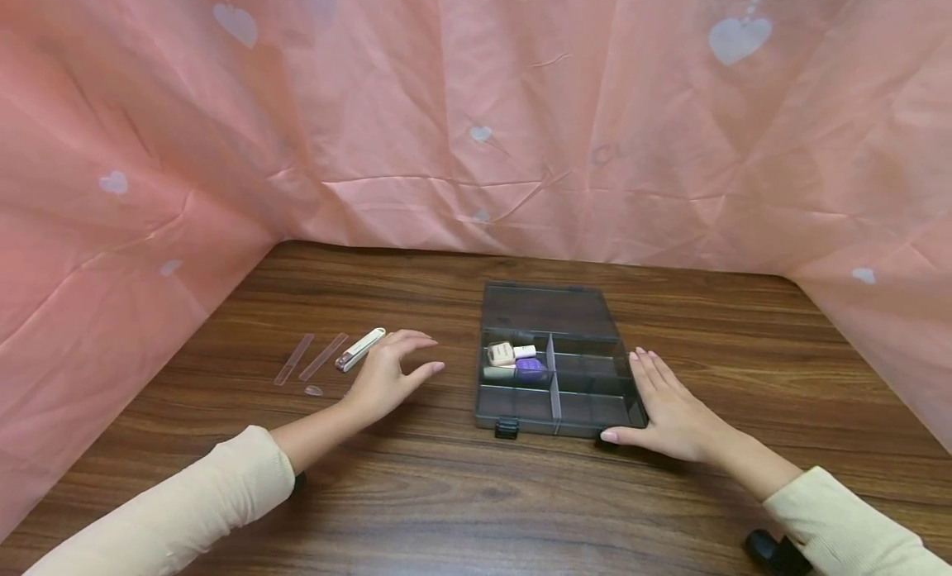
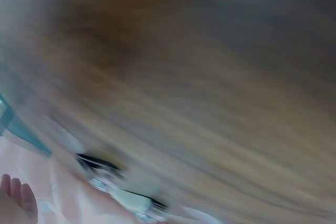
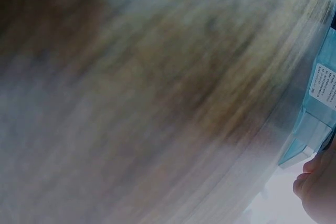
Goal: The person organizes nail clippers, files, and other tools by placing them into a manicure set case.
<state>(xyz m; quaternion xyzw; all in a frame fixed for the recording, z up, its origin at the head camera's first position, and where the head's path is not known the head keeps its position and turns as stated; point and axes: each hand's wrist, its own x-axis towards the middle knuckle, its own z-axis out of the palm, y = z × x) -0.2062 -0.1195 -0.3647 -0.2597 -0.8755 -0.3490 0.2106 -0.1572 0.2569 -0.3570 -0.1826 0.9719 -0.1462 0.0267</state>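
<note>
A dark see-through compartment box lies on the table with its lid folded back. In its back left compartment sit a beige nail polish bottle and a purple nail polish bottle. My right hand rests against the box's right side, fingers straight, thumb at the front right latch. Left of the box, my left hand hovers with thumb and fingers apart, holding nothing. Just beyond that hand is a white nail clipper. Both wrist views are mostly blurred; the right one shows a labelled side of the box.
Two clear strips and a small clear oval piece lie left of the clipper. Pink cloth with white hearts walls the wooden table at the back and both sides.
</note>
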